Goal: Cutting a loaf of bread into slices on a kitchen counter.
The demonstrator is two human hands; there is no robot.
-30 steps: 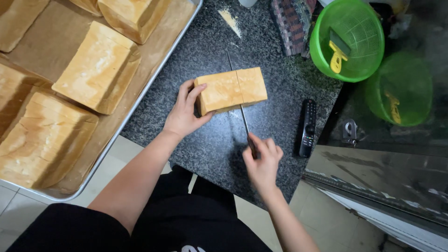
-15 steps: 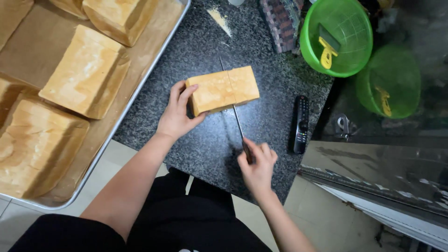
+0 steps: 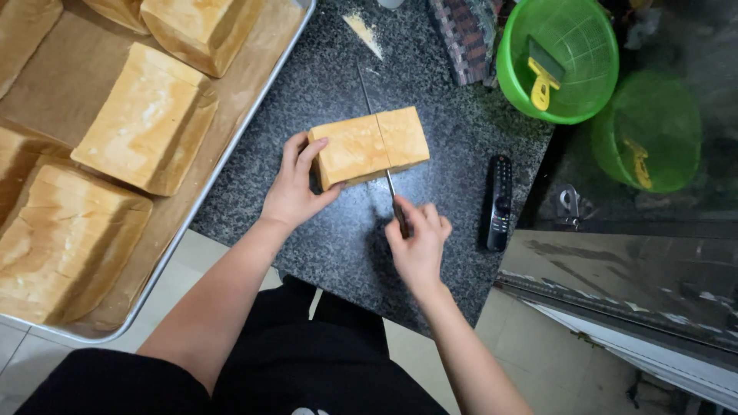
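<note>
The speckled dark grey stone counter (image 3: 430,154) at the centre of the frame looks polished, with a faint sheen. On it the golden-brown block of bread (image 3: 367,146) has a matt, finely porous crust, like the large pale loaves (image 3: 146,119) at the left. Those sit on matt brown baking paper (image 3: 46,84) inside a brushed, dull silver metal tray (image 3: 223,157). The thin knife blade (image 3: 378,131) through the block is smooth grey metal. At the upper right, the bright green plastic bowl (image 3: 592,100) is glossy and translucent. The slim black plastic remote control (image 3: 500,201) right of centre is satin-smooth.
</note>
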